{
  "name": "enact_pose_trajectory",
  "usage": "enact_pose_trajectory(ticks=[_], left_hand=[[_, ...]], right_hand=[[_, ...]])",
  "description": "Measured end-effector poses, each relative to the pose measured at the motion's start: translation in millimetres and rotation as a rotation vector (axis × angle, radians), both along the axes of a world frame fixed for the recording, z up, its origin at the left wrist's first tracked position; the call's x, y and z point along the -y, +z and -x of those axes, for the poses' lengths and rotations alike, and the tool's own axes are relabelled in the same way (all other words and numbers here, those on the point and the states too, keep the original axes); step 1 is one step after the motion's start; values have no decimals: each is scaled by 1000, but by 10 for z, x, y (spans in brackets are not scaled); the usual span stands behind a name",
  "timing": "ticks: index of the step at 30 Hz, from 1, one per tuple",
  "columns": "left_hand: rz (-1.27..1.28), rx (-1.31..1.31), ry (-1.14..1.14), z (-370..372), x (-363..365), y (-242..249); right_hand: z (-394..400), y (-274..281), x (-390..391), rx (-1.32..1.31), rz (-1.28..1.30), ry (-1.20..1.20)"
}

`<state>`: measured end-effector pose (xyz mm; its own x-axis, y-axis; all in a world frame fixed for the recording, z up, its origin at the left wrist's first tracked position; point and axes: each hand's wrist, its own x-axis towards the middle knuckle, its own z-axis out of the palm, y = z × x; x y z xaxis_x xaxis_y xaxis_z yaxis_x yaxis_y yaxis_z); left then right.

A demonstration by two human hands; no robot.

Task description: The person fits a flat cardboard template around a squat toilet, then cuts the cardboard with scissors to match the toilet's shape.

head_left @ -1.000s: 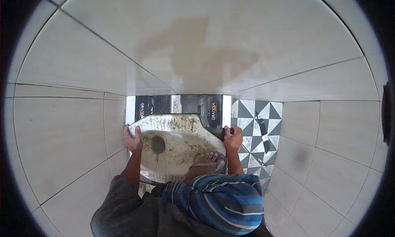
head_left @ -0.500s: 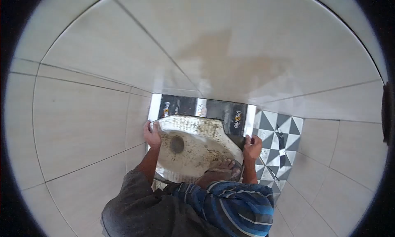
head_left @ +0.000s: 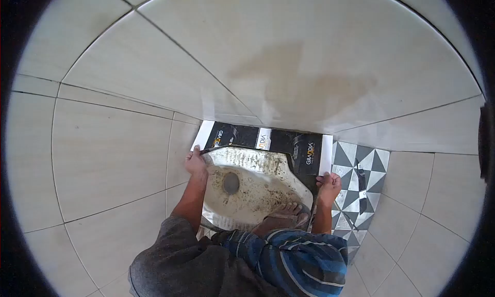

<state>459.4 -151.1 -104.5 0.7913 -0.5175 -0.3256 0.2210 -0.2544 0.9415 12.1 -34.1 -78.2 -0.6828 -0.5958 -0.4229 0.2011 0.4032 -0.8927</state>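
We are in a narrow corner lined with pale tiled walls (head_left: 289, 65), over a floor (head_left: 375, 161) patterned in grey and white triangles. Our sheet of cardboard (head_left: 289, 142), black with white bands at both ends and another across its middle, sits at the foot of the far wall, just behind the stained squat toilet (head_left: 252, 181). Its long axis runs left to right, dipping slightly toward the right, and its printed lettering reads sideways, across that axis. Our left hand (head_left: 195, 163) pinches the lower left corner between thumb and fingers; our right hand (head_left: 329, 186) pinches the white end at the lower right. The toilet stands in the way along the sheet's near edge, and our foot (head_left: 289, 209), in a sandal, is over its front right part. A dark strip (head_left: 362, 186) lies on the floor to the right.
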Motion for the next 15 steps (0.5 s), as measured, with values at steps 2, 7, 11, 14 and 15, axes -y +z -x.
enact_pose_trajectory(ticks=[2, 7, 11, 14, 15], left_hand=[[-65, -126, -139, -193, -6, 22], [-167, -699, -309, 157, -91, 756], [-327, -826, -1190, 356, -392, 946], [-542, -857, -1480, 1205, -383, 1201], [-591, -852, -1475, 1382, -438, 1057]], right_hand=[[33, 116, 5, 214, 113, -128], [512, 216, -287, 136, 212, -245], [1186, 200, -609, 197, 150, -497], [1552, 238, -901, 474, 384, -556], [1623, 244, -1001, 537, 393, -597]])
